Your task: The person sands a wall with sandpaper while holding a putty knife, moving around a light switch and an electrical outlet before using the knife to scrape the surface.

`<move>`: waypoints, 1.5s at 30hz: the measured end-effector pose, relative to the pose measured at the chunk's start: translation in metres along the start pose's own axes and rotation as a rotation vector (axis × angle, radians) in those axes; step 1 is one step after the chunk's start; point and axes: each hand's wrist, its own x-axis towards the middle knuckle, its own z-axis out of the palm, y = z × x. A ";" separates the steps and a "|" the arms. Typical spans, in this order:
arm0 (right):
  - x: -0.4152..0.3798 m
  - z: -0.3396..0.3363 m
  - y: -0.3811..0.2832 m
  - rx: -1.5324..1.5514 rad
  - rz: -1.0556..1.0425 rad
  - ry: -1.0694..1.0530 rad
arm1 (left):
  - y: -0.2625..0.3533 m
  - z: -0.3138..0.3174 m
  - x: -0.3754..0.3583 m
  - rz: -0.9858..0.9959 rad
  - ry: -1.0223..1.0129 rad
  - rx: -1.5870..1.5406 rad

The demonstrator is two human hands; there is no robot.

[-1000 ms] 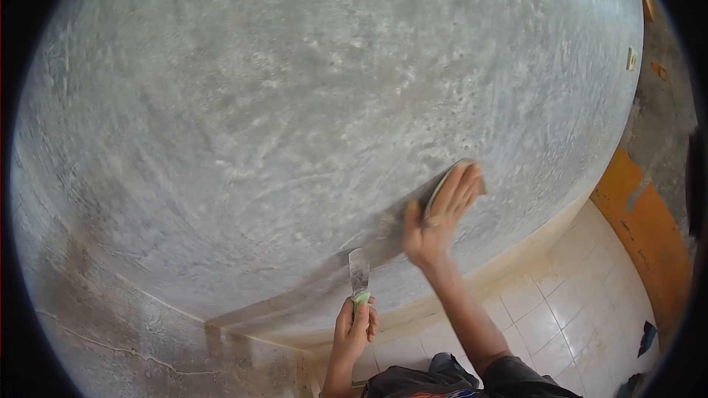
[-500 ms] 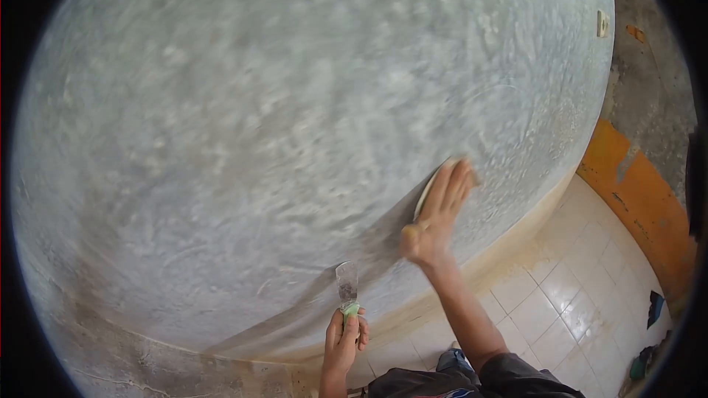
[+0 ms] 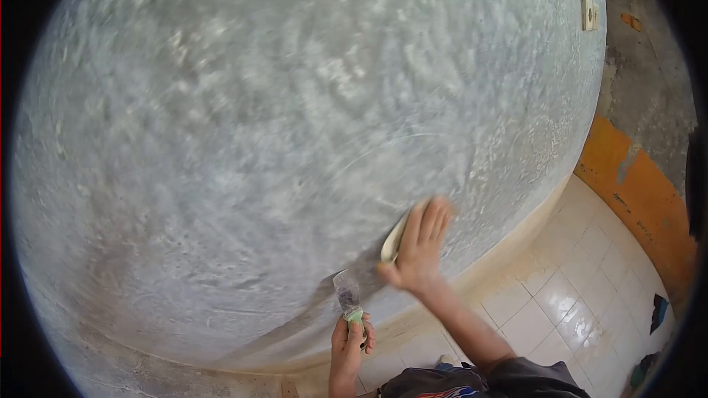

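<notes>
A grey plastered wall [image 3: 295, 125] fills most of the head view. My right hand [image 3: 418, 250] presses a flat sanding pad [image 3: 393, 240] against the wall's lower part, fingers spread over it. Just below and to the left, my left hand [image 3: 349, 339] grips the green handle of a putty knife [image 3: 347, 296], its blade pointing up and close to the wall.
White floor tiles [image 3: 568, 302] run along the foot of the wall at the lower right. An orange and grey side wall [image 3: 634, 191] stands at the right. A wall socket [image 3: 588, 13] sits high on the right. Dark items [image 3: 658, 313] lie on the floor at the far right.
My right hand has slid the pad down and to the left along the wall. The left hand with the putty knife has kept its place; the view has shifted.
</notes>
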 end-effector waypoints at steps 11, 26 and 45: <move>0.075 -0.052 0.086 0.163 0.174 0.257 | -0.022 0.018 0.021 -0.091 -0.041 -0.148; 0.070 -0.052 0.071 0.026 0.098 0.130 | -0.007 0.013 0.057 -0.119 -0.266 -0.032; 0.000 -0.042 0.153 -0.024 -0.059 -0.010 | -0.026 0.105 0.082 -0.131 -0.277 -0.088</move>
